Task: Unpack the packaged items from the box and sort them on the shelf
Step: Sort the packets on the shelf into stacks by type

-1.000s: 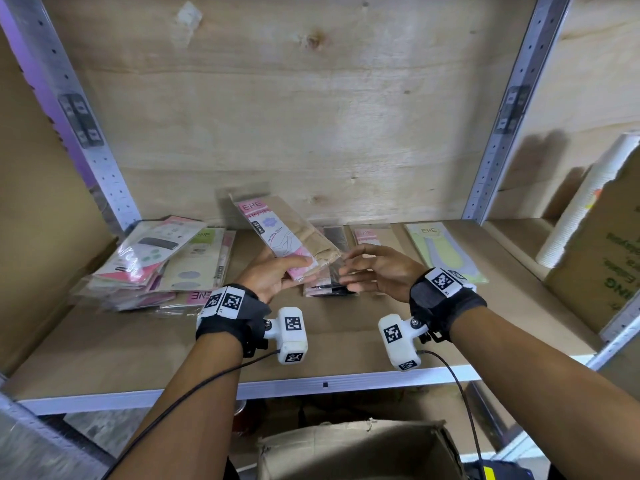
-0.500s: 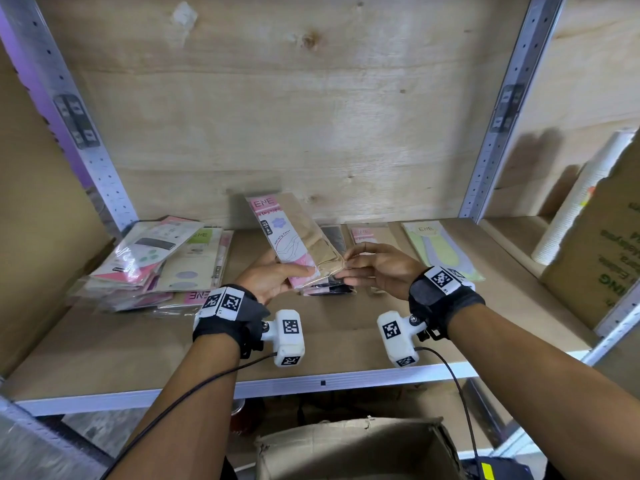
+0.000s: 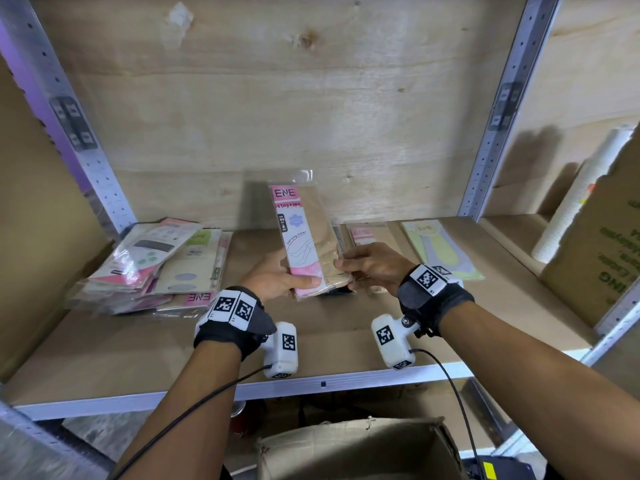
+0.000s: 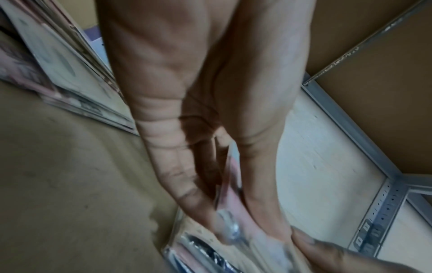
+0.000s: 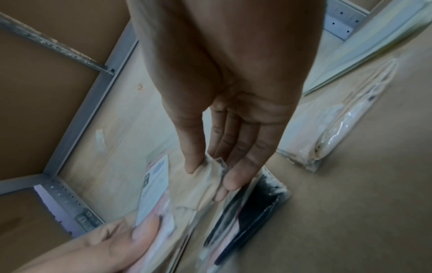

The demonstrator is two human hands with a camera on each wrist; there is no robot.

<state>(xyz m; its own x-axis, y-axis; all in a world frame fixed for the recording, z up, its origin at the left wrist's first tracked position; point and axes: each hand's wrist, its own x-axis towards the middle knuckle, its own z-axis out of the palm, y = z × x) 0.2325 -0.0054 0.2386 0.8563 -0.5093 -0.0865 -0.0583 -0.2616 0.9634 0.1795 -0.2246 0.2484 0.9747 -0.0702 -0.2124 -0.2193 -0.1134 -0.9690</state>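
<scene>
Stocking packet [image 3: 304, 237] near upright (label end up), left hand [image 3: 277, 275] gripping, right hand [image 3: 372, 268] pinching its edge

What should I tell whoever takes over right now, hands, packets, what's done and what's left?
Left hand grips the beige ENE stocking packet, upright above the shelf.
Right hand pinches the packet's right edge.
Done: mixed pile at left, pink-label packet and green packet lying further right.
Left: lay the held packet with its kind, then check the box below; its contents are not visible.
</scene>
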